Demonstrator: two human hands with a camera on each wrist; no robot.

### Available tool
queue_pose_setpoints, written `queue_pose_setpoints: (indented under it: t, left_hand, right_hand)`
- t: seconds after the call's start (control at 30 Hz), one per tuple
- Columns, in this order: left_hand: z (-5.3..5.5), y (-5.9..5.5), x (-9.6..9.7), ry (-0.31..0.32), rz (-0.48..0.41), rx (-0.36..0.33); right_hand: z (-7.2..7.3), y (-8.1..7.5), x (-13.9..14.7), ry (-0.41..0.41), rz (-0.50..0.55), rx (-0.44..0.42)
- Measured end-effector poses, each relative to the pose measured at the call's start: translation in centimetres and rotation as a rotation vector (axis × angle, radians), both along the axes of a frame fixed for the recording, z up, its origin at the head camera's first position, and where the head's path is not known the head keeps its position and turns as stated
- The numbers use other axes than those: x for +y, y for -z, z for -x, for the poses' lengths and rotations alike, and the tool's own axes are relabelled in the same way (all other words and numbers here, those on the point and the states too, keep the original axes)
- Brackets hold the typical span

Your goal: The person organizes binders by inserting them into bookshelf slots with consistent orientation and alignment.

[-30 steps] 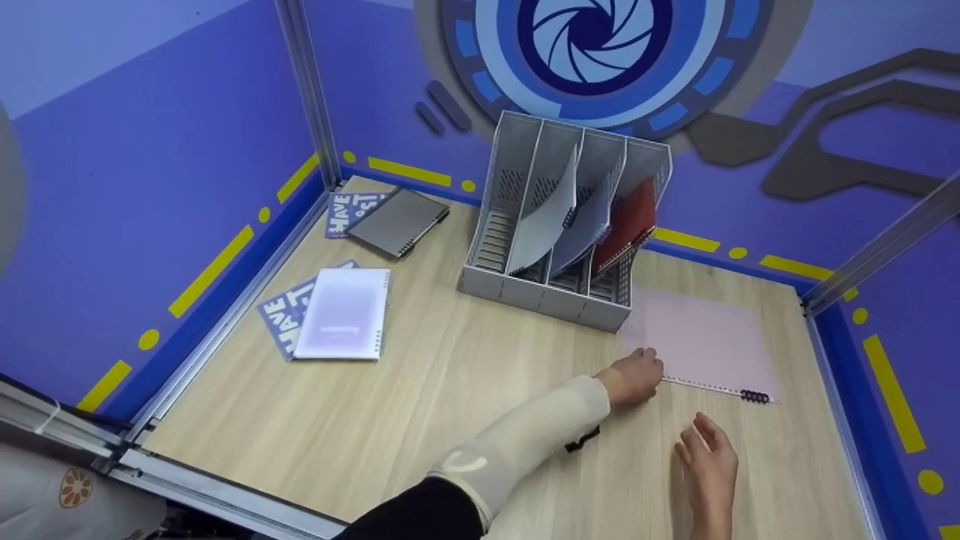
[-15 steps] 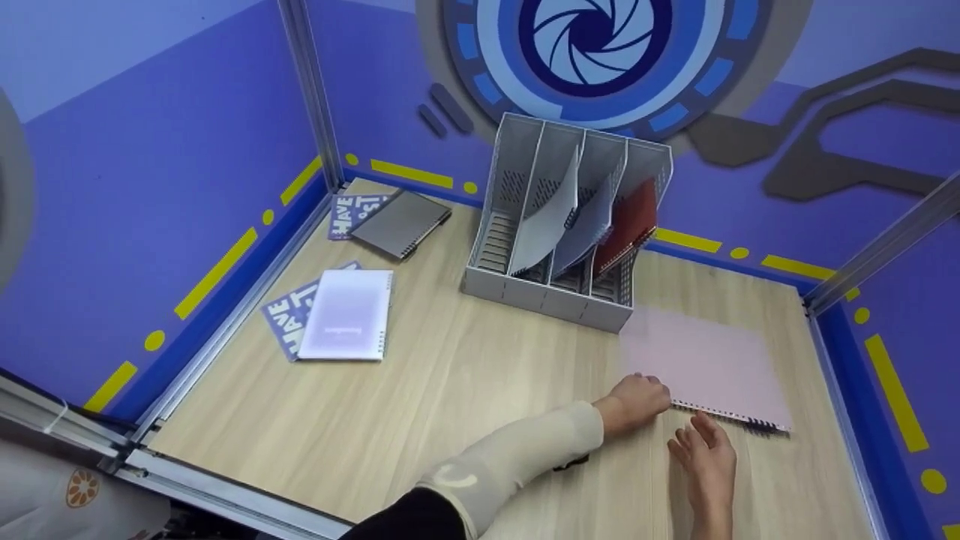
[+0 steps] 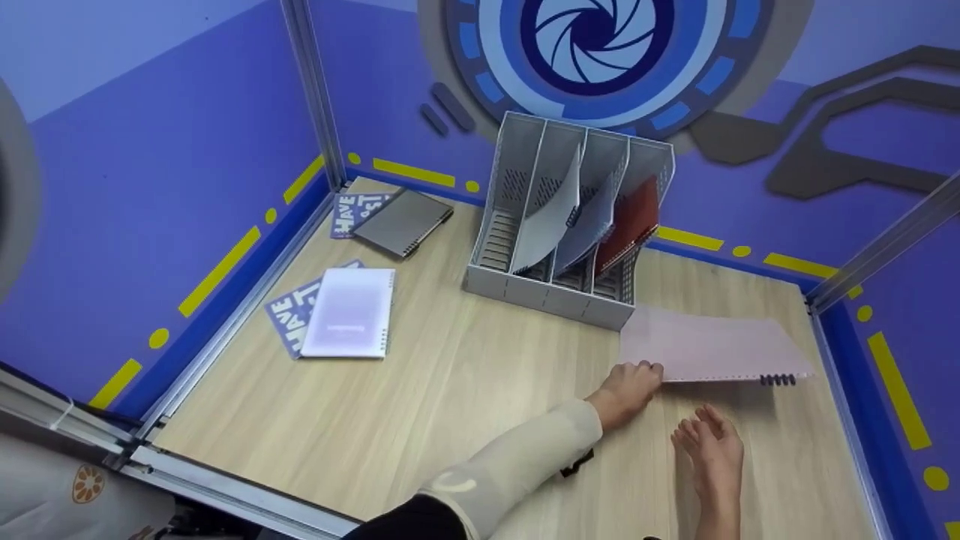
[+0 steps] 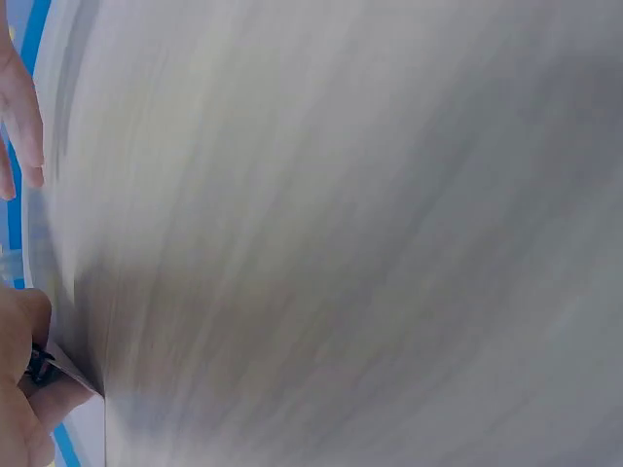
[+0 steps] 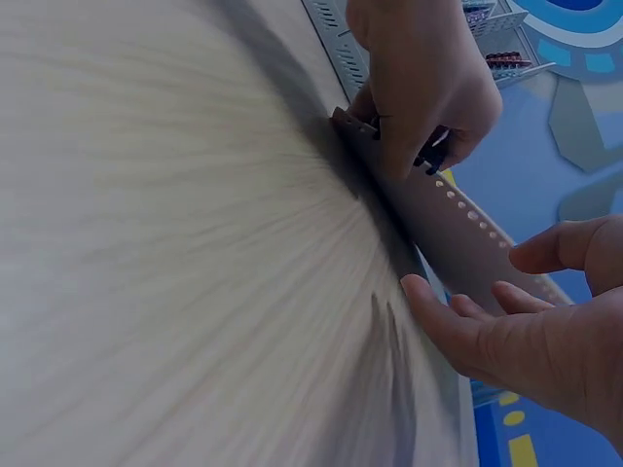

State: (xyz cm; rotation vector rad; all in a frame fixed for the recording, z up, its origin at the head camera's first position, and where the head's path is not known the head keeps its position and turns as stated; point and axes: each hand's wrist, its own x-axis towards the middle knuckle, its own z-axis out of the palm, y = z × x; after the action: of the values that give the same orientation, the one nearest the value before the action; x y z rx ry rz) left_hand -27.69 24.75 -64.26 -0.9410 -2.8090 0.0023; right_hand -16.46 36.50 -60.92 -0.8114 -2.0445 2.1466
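Observation:
A pale pink loose-leaf notebook [image 3: 712, 345] lies at the right of the table, its ring-bound near edge tipped up off the surface. My left hand [image 3: 628, 388] pinches the left end of that edge; dark binding rings show between its fingers in the right wrist view. My right hand [image 3: 712, 450] is in front of the notebook, thumb and fingers apart, holding nothing. In the right wrist view its fingers [image 5: 448, 316] reach towards the notebook's underside [image 5: 453, 229].
A grey file rack [image 3: 551, 300] with several slots stands behind, holding a white notebook [image 3: 551, 217], a bluish one [image 3: 589, 232] and a red one [image 3: 631, 221]. On the left lie a grey notebook [image 3: 403, 221] and a light purple one [image 3: 349, 315], each over a printed card.
My left hand first drew the pink notebook towards me, then lifted its bound edge. The notebook now tilts up from the table. My right hand stays nearly in place.

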Motion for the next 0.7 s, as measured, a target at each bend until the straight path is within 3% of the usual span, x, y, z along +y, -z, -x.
queue_pose_setpoints:
  t: [0.13, 0.27, 0.53, 0.7]
  left_hand:
    - [0.4, -0.4, -0.4, -0.017, -0.112, -0.089]
    - [1.0, -0.3, -0.7, 0.003, -0.213, -0.132]
    - [1.6, -0.4, -1.7, -0.024, -0.329, -0.130]
    - [1.3, -0.9, -3.0, 0.012, -0.379, -0.053]
  right_hand:
    - [0.3, -0.6, 0.2, -0.010, 0.015, 0.029]
    - [0.9, -1.4, 0.5, -0.024, 0.033, 0.038]
    - [3.6, -3.0, 0.3, -0.090, 0.083, 0.087]
    - [4.5, -4.3, -0.6, -0.124, 0.040, 0.111]
